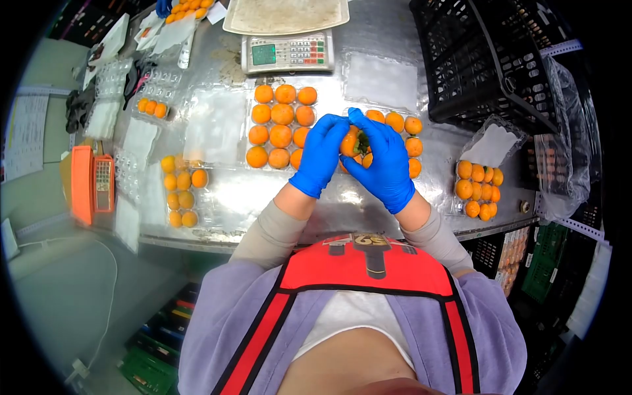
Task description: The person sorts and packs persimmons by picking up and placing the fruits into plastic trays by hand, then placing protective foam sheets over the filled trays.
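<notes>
Both hands wear blue gloves. My left hand [320, 155] is closed on the left side of an orange fruit [350, 143] with green leaves at its top. My right hand [384, 158] curls round the fruit's right side, its thumb beneath and its fingers above. The fruit is held over a clear tray of orange fruits [394, 121], which my hands partly cover. Just left of my left hand lies a tray filled with rows of orange fruits [281, 136]. The fingertips of both hands nearly meet above the fruit.
A scale [288, 52] stands behind the filled tray. At the back right is a black crate [474, 62]. Empty clear trays [380, 80] lie on the metal table [230, 197]. More fruit trays sit left [184, 182] and right [478, 190]. An orange calculator [103, 183] lies far left.
</notes>
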Tool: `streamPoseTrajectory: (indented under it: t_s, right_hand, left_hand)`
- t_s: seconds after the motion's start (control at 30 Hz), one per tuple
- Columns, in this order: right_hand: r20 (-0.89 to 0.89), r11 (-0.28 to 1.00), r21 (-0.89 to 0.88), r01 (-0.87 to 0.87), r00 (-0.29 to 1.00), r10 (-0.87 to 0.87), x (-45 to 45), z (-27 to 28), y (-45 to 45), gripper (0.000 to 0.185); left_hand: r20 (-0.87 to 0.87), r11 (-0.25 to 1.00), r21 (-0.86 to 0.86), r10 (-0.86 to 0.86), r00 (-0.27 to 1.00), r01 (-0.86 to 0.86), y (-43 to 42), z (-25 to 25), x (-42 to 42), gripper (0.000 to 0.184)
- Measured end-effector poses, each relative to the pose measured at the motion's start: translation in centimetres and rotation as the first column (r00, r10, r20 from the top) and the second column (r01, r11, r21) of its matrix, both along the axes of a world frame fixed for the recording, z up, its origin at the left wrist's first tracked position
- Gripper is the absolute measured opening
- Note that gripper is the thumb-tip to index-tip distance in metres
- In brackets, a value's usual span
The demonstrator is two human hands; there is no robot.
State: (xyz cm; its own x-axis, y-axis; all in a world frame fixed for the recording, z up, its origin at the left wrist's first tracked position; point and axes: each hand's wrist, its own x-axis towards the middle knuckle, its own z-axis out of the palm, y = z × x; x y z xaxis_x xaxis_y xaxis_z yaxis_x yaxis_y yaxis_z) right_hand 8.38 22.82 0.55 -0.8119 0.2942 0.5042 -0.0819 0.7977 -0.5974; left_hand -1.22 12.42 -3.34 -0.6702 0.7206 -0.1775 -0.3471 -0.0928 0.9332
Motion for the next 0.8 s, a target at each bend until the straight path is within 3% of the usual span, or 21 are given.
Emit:
streamPoseTrajectory:
  t_s: [0.1,0.17,0.3,0.37,0.4,0.43,0.47,0.53,0.63,0.67,0.73,0.8]
  right_hand:
    - [0.015,1.000,-0.011,0.000,1.000,0.000,0.1,-0.1,0.1,0.067]
    - [0.037,0.999,-0.053,-0.012,0.999,0.014,0.2,-0.6,0.5,0.068]
    - [0.039,0.989,-0.121,-0.084,0.995,0.089,0.6,-2.1,1.9,0.072]
    - [0.034,0.931,-0.364,0.011,0.999,0.001,1.8,-3.2,4.2,0.074]
    - [0.094,0.930,-0.344,0.130,0.990,-0.104,3.1,-4.2,6.4,0.071]
    - [0.103,0.809,-0.557,0.189,0.982,-0.159,4.0,-3.8,7.5,0.065]
    - [0.078,0.785,-0.569,0.244,0.967,-0.244,4.9,-4.4,8.9,0.058]
    - [0.042,0.740,-0.618,0.264,0.952,-0.304,6.9,-5.0,10.8,0.055]
    - [0.137,0.674,-0.654,0.345,0.929,-0.343,9.2,-7.4,12.0,0.045]
    - [0.137,0.672,-0.654,0.348,0.928,-0.347,9.6,-7.7,11.6,0.045]
    - [0.297,0.670,-0.605,0.430,0.903,-0.312,10.2,-8.3,10.9,0.043]
    - [0.280,0.663,-0.621,0.417,0.909,-0.310,10.3,-8.7,10.4,0.043]
  left_hand:
    - [0.112,0.999,-0.034,-0.016,0.994,0.020,0.0,0.9,-0.3,0.028]
    - [0.317,0.998,0.037,-0.061,0.947,0.052,-0.1,1.4,-0.3,0.032]
    - [0.249,0.981,0.012,-0.189,0.950,0.192,-0.7,0.2,-1.0,0.038]
    - [-0.110,0.999,0.002,-0.034,0.993,0.034,-0.3,-1.4,-1.5,0.049]
    - [-0.108,0.999,0.006,-0.037,0.993,0.038,0.0,-1.8,-1.8,0.049]
    - [-0.246,0.999,-0.029,0.027,0.969,-0.035,0.3,-2.1,-2.4,0.052]
    - [-0.380,0.992,-0.057,0.084,0.921,-0.113,0.7,-2.4,-2.8,0.055]
    - [-0.404,0.990,-0.060,0.095,0.910,-0.129,2.0,-3.3,-3.4,0.057]
    - [-0.773,0.981,-0.123,-0.002,0.634,-0.147,4.5,-5.5,-3.7,0.050]
    - [-0.773,0.982,-0.124,-0.005,0.634,-0.143,5.0,-6.3,-3.8,0.050]
    - [-0.839,0.925,-0.362,-0.269,0.472,-0.115,5.9,-6.8,-3.9,0.045]
    - [-0.852,0.928,-0.352,-0.264,0.453,-0.121,6.2,-7.1,-3.8,0.040]
